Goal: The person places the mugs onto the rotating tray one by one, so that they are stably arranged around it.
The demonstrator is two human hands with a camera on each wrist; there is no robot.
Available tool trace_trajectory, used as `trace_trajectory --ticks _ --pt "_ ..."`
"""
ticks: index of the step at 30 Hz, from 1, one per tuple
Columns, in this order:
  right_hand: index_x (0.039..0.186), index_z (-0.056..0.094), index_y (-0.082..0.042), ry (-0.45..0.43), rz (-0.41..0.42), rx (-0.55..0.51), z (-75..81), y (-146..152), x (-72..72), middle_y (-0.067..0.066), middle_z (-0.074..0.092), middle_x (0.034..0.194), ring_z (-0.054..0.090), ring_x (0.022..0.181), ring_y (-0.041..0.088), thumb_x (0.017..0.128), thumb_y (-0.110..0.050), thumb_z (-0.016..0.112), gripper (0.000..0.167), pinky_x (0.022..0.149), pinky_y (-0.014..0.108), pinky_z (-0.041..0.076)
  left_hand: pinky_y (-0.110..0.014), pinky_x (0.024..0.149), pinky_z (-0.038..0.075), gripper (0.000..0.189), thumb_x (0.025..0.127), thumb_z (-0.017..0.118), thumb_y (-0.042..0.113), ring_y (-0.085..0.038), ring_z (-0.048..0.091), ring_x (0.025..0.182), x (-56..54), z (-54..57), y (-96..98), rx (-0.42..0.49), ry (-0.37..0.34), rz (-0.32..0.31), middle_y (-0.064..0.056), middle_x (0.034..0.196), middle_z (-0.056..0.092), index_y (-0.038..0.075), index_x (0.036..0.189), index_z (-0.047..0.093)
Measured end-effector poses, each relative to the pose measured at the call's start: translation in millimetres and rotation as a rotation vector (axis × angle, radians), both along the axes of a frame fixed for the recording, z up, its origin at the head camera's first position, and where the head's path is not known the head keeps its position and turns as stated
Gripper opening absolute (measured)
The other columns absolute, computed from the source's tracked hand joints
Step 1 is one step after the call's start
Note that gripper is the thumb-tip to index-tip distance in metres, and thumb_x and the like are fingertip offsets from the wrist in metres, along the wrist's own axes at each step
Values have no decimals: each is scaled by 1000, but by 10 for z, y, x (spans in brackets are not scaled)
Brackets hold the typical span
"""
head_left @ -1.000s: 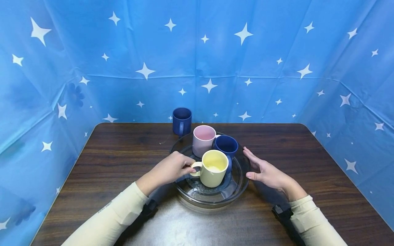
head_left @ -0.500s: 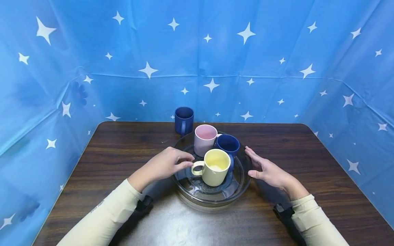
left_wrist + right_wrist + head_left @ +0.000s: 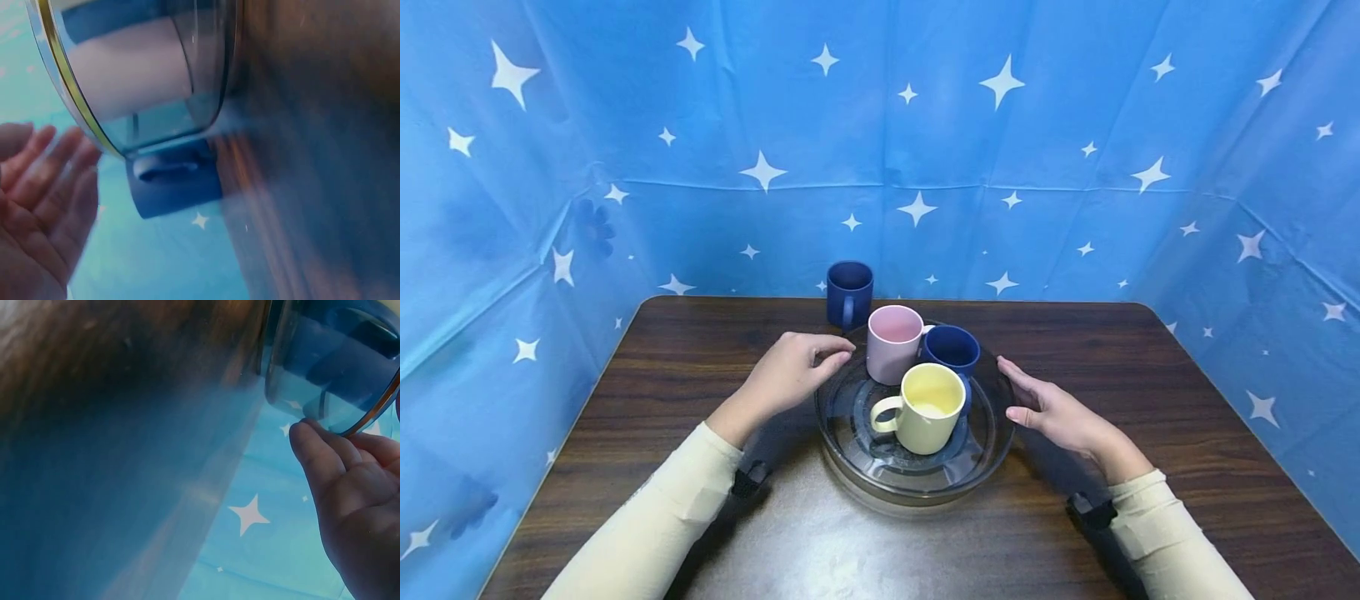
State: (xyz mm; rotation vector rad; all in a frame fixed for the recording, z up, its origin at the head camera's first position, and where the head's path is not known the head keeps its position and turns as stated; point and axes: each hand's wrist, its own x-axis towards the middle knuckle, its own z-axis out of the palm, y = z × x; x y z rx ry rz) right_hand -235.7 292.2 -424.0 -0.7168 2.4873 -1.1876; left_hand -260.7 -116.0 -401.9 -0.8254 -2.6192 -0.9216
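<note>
A round, clear dark glass dish (image 3: pixel 880 479) holds a yellow mug (image 3: pixel 925 421) at the front, a pink mug (image 3: pixel 887 354) behind it and a dark blue mug (image 3: pixel 947 346) at the back right. All three stand upright. My left hand (image 3: pixel 782 375) is at the dish's left-back rim, thumb and fingers extended, nothing between them; in the left wrist view its fingers (image 3: pixel 53 165) appear beside the rim. My right hand (image 3: pixel 1067 421) touches the right side of the dish with extended fingers. In the right wrist view, the fingertips (image 3: pixel 306 437) lie against the outer glass wall.
Another dark blue mug (image 3: pixel 850 296) stands on the dark wooden table (image 3: pixel 700 350), behind the dish near the back edge. Blue cloth (image 3: pixel 820 108) with white stars hangs around the back and sides.
My left hand has let go of the yellow mug's handle and moved back to the dish's rim. The pink mug has shifted slightly left, the yellow slightly right. My right hand stays by the dish.
</note>
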Motion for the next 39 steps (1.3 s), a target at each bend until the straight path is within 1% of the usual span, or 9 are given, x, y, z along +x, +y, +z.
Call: trace_trajectory --ticks 4,9,12,14,17,21,25,32,39 --pt "161 12 0 1 1 6 3 10 -9 21 7 168 14 151 44 104 -4 54 71 114 57 26 -39 69 51 21 101 65 22 -16 60 74 -185 22 -28 -11 -38 124 -4 101 77 11 111 78" --pt "162 13 -2 -8 -10 13 5 11 -15 17 7 169 12 152 41 104 -6 55 71 115 58 25 -43 72 53 22 101 62 23 -23 67 82 -439 74 -29 -48 -98 248 -7 101 76 9 109 78" --pt "162 13 -4 -32 -19 0 7 11 -23 14 7 169 11 153 40 104 -5 54 71 116 58 24 -45 77 55 24 102 61 23 -25 69 89 -596 99 6 -110 -150 284 -9 104 76 8 111 78" --pt "163 12 -5 -48 -19 -9 6 11 -28 14 6 169 11 153 40 105 -4 54 71 116 59 23 -44 75 54 25 102 61 24 -25 67 88 -685 110 42 -164 -200 294 -8 102 75 9 111 78" --pt "163 12 -5 -68 -20 -19 4 15 -29 14 5 169 11 153 41 105 -4 53 71 116 60 23 -39 67 52 26 102 60 27 -22 63 80 -803 130 115 -235 -262 300 -5 90 73 10 106 79" --pt "163 13 -6 -69 -28 -22 1 22 -20 13 6 170 10 153 40 104 -4 54 72 117 60 22 -35 56 44 34 102 61 34 -21 56 69 -931 178 224 -281 -327 332 -2 69 63 8 89 79" --pt "163 14 -5 -59 -33 -13 4 23 -16 13 7 170 10 153 39 104 -5 55 71 117 60 21 -34 53 43 42 101 62 41 -22 57 68 -1016 207 292 -304 -360 384 -1 63 58 8 79 77" --pt "163 15 -7 -54 -46 11 15 8 -27 12 8 170 10 154 38 104 -5 55 71 117 61 19 -36 56 44 52 98 64 48 -24 57 68 -1073 149 339 -313 -401 451 -2 60 52 10 63 63" --pt "163 15 -8 -60 -57 26 17 26 -30 11 9 170 9 154 38 104 -6 55 71 117 62 18 -39 61 49 45 97 67 41 -24 59 70 -1099 134 379 -297 -388 459 -3 64 55 11 64 59"
